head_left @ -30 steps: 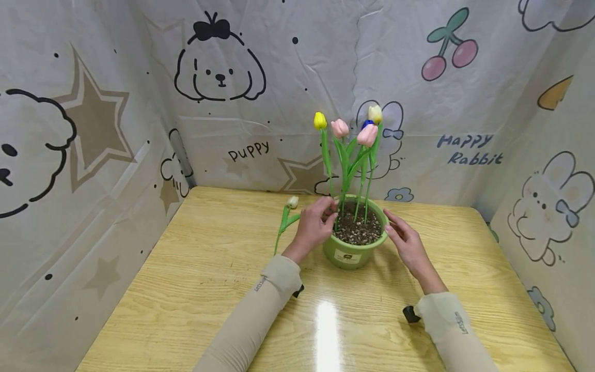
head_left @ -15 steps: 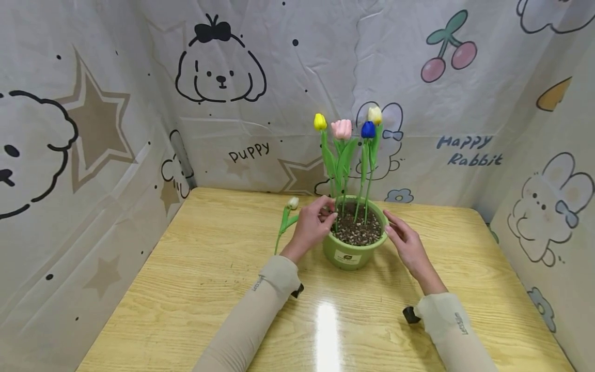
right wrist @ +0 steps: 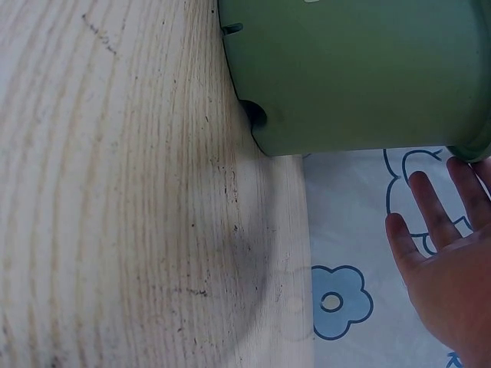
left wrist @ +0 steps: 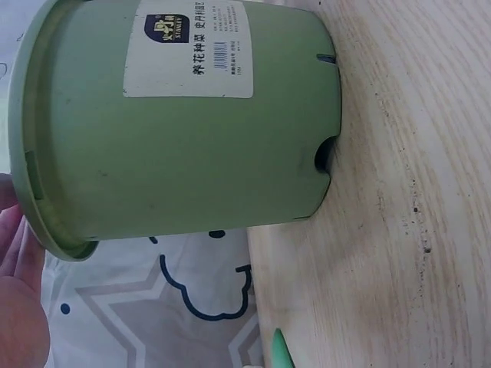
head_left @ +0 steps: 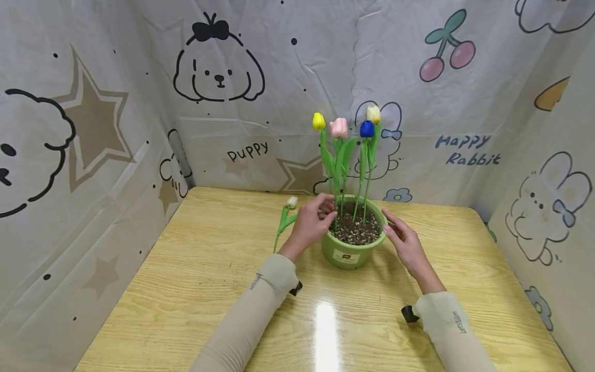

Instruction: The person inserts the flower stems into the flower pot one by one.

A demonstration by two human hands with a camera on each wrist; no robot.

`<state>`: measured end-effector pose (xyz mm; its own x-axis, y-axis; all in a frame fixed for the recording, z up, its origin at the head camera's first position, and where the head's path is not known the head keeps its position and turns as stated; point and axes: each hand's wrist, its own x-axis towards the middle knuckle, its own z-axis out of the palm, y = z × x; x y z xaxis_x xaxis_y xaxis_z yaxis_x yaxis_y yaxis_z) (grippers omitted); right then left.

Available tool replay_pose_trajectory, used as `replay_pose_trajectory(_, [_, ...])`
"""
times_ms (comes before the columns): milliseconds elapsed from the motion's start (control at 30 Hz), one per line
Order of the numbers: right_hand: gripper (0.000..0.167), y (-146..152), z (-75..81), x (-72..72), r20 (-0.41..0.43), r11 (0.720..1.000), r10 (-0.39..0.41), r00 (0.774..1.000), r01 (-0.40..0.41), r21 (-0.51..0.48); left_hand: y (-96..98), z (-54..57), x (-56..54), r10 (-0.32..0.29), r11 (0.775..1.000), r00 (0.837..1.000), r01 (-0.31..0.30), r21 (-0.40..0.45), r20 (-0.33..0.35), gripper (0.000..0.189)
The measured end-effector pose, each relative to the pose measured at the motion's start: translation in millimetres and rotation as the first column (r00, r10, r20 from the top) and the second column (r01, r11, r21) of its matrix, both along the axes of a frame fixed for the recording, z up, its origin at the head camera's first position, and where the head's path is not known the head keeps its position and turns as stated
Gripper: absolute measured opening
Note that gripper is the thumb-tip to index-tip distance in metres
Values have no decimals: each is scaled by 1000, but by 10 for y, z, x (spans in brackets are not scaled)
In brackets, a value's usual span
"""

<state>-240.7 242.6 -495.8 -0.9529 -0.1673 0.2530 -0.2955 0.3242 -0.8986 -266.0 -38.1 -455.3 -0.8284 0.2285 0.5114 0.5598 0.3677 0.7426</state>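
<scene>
A green plastic flowerpot (head_left: pixel 366 253) filled with dark soil (head_left: pixel 357 233) stands on the table. Rising from it are a yellow tulip (head_left: pixel 318 121), a blue tulip (head_left: pixel 367 129), a cream tulip (head_left: pixel 374 114) and pink tulip heads (head_left: pixel 339 127) that overlap. At the left rim my left hand (head_left: pixel 309 225) pinches a green stem (head_left: pixel 336 223) of a pink tulip between thumb and fingers. My right hand (head_left: pixel 408 244) rests its fingertips against the right rim; in the right wrist view its fingers (right wrist: pixel 436 215) are spread. The left wrist view hides the stem behind the pot.
A white tulip (head_left: pixel 291 202) lies on the wooden table (head_left: pixel 200 268), left of the pot and partly behind the left hand. Printed cloth (head_left: pixel 293 67) walls the table's back and sides. A white label (left wrist: pixel 188 50) is on the pot's front.
One pink tulip, which leaned right in front of the blue one, swung left and now stands upright, overlapping the other pink head. Both hands have kept nearly the same places.
</scene>
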Motion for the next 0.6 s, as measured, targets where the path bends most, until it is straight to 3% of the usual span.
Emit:
replay_pose_trajectory(267, [51, 7, -11, 0, 0, 1000, -1, 1000, 1, 10, -19, 27, 10, 29, 999, 1000, -28, -22, 12, 38])
replay_pose_trajectory(600, [51, -1, 2, 10, 1, 1000, 3, 1000, -4, 11, -69, -23, 39, 176, 981, 982, -180, -72, -63, 37])
